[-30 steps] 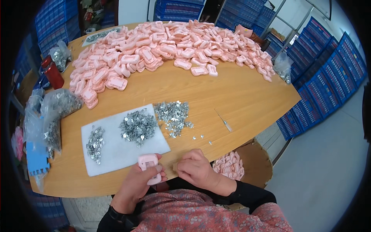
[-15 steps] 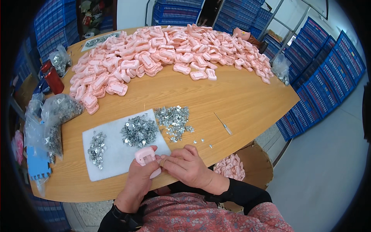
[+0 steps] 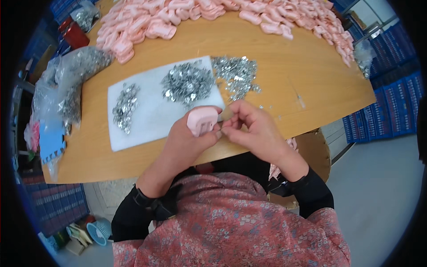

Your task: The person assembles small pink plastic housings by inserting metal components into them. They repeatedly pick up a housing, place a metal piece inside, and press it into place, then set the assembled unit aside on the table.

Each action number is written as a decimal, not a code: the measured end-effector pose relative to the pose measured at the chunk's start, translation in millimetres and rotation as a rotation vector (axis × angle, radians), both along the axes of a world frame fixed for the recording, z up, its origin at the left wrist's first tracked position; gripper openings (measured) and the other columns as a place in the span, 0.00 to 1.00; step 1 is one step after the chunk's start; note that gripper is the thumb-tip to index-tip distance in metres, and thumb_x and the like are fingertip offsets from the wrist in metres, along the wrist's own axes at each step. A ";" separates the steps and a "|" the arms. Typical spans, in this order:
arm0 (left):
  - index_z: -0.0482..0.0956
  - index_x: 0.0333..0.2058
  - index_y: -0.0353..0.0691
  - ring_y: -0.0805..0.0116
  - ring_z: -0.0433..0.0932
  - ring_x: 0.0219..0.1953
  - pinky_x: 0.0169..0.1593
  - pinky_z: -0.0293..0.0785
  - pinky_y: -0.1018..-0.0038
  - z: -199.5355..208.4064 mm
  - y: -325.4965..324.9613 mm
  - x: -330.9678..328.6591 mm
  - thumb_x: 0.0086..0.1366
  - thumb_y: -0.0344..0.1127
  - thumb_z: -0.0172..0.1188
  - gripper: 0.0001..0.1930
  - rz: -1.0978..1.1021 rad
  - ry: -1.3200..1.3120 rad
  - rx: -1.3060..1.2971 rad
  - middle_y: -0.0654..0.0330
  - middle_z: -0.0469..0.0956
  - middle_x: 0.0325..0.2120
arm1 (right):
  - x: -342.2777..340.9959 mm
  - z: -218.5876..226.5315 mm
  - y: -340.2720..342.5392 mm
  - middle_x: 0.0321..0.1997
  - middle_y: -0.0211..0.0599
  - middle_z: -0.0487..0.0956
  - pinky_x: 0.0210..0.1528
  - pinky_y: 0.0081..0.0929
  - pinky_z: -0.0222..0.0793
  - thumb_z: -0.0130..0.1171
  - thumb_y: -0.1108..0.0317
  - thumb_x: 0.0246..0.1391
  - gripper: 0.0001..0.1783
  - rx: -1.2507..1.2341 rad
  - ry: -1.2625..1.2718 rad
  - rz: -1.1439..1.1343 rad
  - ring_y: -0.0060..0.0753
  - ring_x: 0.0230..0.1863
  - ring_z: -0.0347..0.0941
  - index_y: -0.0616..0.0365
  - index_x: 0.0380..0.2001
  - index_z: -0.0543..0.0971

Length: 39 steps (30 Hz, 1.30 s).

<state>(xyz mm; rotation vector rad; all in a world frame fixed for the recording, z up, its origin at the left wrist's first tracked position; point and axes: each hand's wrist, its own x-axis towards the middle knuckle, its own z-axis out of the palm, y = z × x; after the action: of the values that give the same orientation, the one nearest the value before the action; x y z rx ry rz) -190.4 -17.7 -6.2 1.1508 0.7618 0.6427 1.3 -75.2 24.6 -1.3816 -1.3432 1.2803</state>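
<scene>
My left hand (image 3: 184, 140) is closed around a pink plastic casing (image 3: 202, 120) with slots in its face, held just above the near edge of a white foam sheet (image 3: 149, 116). Against the casing's right side, the fingers of my right hand (image 3: 255, 129) are pinched together; whatever is between them is too small to make out. One of those fingers wears a tan covering (image 3: 227, 113). Beyond my hands, a large pile of small metal clips (image 3: 189, 82) and a smaller pile (image 3: 126, 109) lie on the sheet. More metal clips (image 3: 235, 73) lie on the wood beside it.
A heap of pink casings (image 3: 155, 18) spreads along the table's far side. Clear bags of metal parts (image 3: 84, 66), a red bottle (image 3: 74, 35) and a blue foam piece (image 3: 52, 138) line the left. A thin tool (image 3: 301, 101) lies right, above a cardboard box (image 3: 316, 149). Blue crates (image 3: 391, 107) stand beyond.
The view has tipped downward, so the table's contents appear higher. The casing is turned in my left hand, and my right fingers have shifted to pinch at its right side.
</scene>
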 end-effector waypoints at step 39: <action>0.67 0.60 0.35 0.68 0.78 0.32 0.38 0.80 0.68 -0.4 2.3 -3.8 0.68 0.40 0.55 0.25 0.075 -0.225 -0.402 0.58 0.77 0.31 | 32.4 -47.1 -0.1 0.28 0.35 0.78 0.35 0.25 0.71 0.67 0.75 0.51 0.10 0.170 -0.349 -0.303 0.28 0.30 0.76 0.61 0.35 0.75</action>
<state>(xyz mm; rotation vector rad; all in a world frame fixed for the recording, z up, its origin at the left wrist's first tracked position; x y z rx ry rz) -194.2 -15.5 -6.6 0.6724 0.7041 0.6347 33.7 -75.2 -22.4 -1.6625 -1.3674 0.7314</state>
